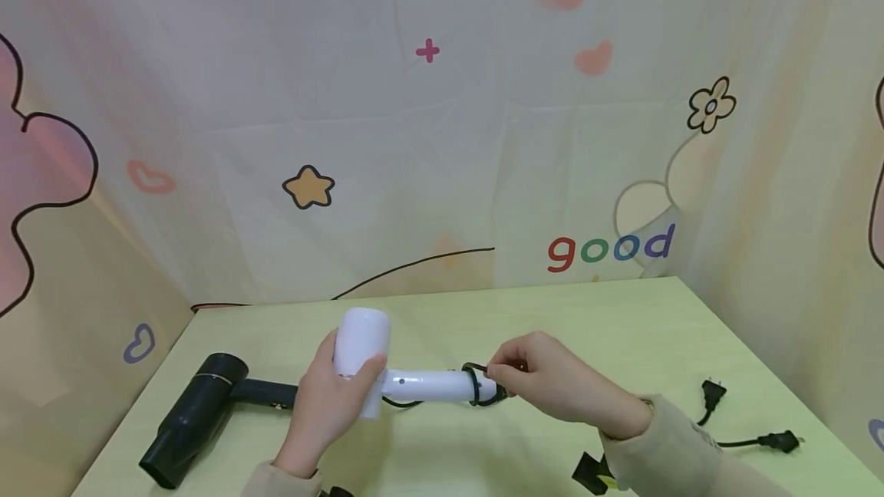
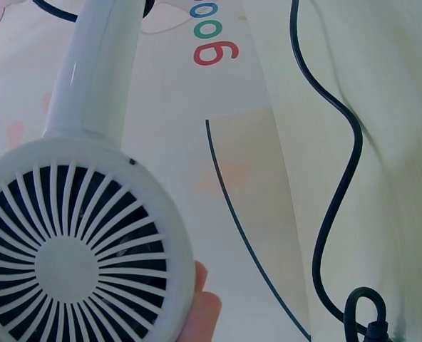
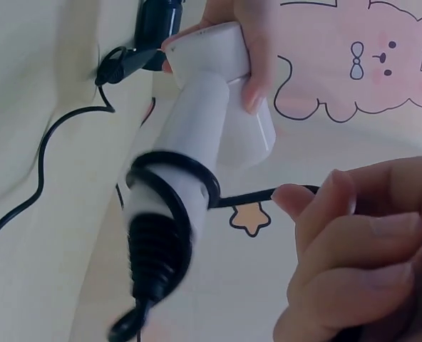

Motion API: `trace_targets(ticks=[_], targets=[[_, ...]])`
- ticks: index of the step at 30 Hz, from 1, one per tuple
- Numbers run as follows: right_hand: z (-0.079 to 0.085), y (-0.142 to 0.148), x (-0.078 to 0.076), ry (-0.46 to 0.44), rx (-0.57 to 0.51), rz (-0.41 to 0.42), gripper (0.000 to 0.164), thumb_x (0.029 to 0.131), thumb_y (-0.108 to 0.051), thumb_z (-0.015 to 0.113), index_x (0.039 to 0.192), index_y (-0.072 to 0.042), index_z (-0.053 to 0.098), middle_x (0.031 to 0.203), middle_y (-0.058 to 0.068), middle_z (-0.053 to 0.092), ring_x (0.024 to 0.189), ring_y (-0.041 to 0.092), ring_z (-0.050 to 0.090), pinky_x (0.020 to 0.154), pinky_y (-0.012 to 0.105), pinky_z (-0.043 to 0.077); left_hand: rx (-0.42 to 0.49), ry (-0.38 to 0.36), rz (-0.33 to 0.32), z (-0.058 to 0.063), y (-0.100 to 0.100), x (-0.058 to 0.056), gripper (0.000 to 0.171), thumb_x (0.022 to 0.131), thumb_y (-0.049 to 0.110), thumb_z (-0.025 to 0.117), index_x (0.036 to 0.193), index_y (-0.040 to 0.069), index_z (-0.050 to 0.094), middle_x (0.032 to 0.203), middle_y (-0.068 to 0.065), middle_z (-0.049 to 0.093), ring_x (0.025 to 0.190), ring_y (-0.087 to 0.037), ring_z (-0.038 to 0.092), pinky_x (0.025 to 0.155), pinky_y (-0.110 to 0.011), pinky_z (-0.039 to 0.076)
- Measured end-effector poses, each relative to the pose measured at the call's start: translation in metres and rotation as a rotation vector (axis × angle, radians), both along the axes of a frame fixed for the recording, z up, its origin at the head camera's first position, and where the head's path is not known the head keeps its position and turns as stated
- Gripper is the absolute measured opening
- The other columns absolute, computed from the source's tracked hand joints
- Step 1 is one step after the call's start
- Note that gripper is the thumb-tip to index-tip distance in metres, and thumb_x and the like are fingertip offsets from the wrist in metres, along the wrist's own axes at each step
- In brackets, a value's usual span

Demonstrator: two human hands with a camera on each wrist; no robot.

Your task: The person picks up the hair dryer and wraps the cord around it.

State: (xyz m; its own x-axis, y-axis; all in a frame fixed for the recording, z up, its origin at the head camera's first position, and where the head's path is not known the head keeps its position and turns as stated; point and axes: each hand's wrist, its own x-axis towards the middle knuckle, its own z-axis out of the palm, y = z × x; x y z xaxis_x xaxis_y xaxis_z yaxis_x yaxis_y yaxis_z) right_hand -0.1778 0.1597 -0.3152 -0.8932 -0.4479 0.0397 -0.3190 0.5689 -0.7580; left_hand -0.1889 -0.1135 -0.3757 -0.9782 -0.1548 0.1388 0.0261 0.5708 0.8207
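Observation:
My left hand (image 1: 324,409) grips a white hair dryer (image 1: 362,340) round its barrel, holding it above the table. Its handle points right, towards my right hand (image 1: 552,376). Thumb and fingers of that hand pinch the dryer's black cord (image 3: 243,199). In the right wrist view, the cord is looped round the handle's end, beside the ribbed cord sleeve (image 3: 154,249). The slatted round vent (image 2: 67,269) of the dryer faces the left wrist camera. On the left lies a black hair dryer (image 1: 186,428), its handle partly behind my left hand.
Two black plugs (image 1: 714,397) lie on the right of the pale table (image 1: 552,313). A dark object with a yellow patch (image 1: 589,474) sits near my right sleeve. Another black cord (image 2: 353,157) runs along the tabletop. A printed curtain (image 1: 428,136) stands behind.

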Motion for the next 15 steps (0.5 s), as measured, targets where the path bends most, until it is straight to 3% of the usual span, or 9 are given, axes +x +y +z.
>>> trace_targets(ticks=[6, 10, 15], targets=[[-0.007, 0.0, 0.007, -0.066, -0.045, -0.02, 0.017, 0.092, -0.017, 0.057, 0.086, -0.006, 0.069, 0.064, -0.001, 0.057, 0.046, 0.009, 0.036, 0.042, 0.02, 0.032, 0.014, 0.038, 0.037, -0.001, 0.001, -0.003, 0.075, 0.086, 0.049, 0.063, 0.143, 0.01, 0.034, 0.117, -0.021, 0.06, 0.088, -0.029, 0.063, 0.06, -0.032, 0.048], [-0.012, 0.0, 0.011, -0.075, -0.073, 0.0, 0.016, 0.093, -0.015, 0.056, 0.087, -0.006, 0.068, 0.064, 0.0, 0.056, 0.045, 0.008, 0.039, 0.044, 0.021, 0.038, 0.036, 0.066, 0.064, -0.001, 0.002, -0.005, 0.074, 0.086, 0.047, 0.063, 0.143, 0.009, 0.034, 0.117, -0.022, 0.06, 0.09, -0.031, 0.063, 0.06, -0.033, 0.05], [-0.021, 0.0, 0.014, -0.108, -0.103, 0.008, 0.017, 0.094, -0.015, 0.054, 0.09, -0.007, 0.069, 0.066, 0.001, 0.057, 0.045, 0.007, 0.04, 0.043, 0.02, 0.036, 0.083, 0.073, 0.079, 0.001, 0.0, -0.007, 0.076, 0.087, 0.047, 0.063, 0.144, 0.009, 0.031, 0.118, -0.022, 0.058, 0.092, -0.033, 0.062, 0.059, -0.033, 0.051]])
